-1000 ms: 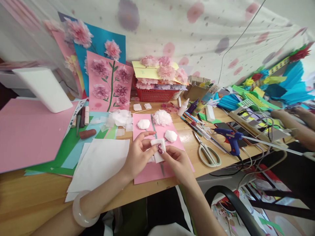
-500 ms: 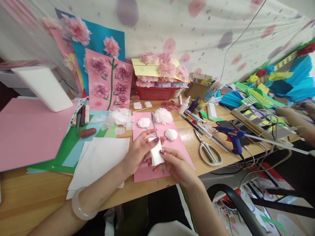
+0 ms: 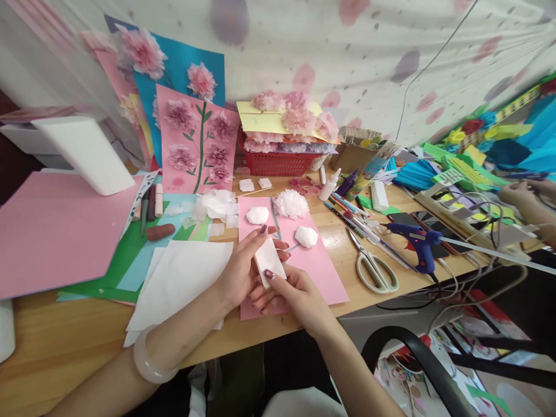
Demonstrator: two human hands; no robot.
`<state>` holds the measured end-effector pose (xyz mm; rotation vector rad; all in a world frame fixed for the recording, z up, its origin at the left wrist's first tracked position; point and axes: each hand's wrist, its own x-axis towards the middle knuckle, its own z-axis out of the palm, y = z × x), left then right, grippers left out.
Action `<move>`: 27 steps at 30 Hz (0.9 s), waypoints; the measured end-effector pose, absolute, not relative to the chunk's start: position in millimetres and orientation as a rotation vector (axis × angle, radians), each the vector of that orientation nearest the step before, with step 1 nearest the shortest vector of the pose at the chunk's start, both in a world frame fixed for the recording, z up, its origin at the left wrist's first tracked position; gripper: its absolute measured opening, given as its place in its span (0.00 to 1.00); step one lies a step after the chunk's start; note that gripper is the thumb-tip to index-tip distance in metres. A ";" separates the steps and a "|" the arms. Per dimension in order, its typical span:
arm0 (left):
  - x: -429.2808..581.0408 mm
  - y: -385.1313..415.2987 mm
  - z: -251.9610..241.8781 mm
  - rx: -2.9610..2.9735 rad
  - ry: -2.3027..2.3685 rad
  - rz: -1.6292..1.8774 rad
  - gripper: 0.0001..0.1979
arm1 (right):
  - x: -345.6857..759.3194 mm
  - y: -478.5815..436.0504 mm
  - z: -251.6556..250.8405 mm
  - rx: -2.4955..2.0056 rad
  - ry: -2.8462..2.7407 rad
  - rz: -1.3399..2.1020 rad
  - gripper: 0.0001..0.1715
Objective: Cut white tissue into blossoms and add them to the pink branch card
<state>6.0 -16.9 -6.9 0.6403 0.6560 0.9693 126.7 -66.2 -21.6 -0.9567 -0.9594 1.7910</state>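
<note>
A small folded packet of white tissue paper (image 3: 268,255) lies across the fingers of my left hand (image 3: 241,266), whose thumb rests along its upper end. My right hand (image 3: 297,295) pinches the lower end, thumb on top and fingers beneath. Both hands hover over a pink sheet (image 3: 321,275), where a drawn stem is partly hidden by them. On that sheet sit a fluffy white paper flower (image 3: 291,204), a flat white paper piece (image 3: 258,215) at left and another white piece (image 3: 306,237) at right.
White paper sheets (image 3: 182,278) and small tissue squares (image 3: 216,204) lie at left. Scissors (image 3: 376,272), pens and a blue glue gun (image 3: 419,246) with cables are on the right. Behind stands a red basket (image 3: 278,164) of paper flowers. Another person's hand (image 3: 519,194) is at far right.
The packet has tilted and lies flatter between my hands. My right thumb has slid to its lower end, and my left thumb has lifted toward the top. The view has shifted slightly.
</note>
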 end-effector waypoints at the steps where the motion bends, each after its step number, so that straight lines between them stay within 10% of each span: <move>1: 5.7 -17.3 -6.3 0.650 0.656 0.953 0.18 | 127.6 -65.5 -21.8 -0.952 -0.956 1.761 0.18; 27: 8.5 -22.9 -4.3 0.813 0.714 0.842 0.23 | 146.1 -65.8 -24.3 -0.921 -1.250 1.448 0.11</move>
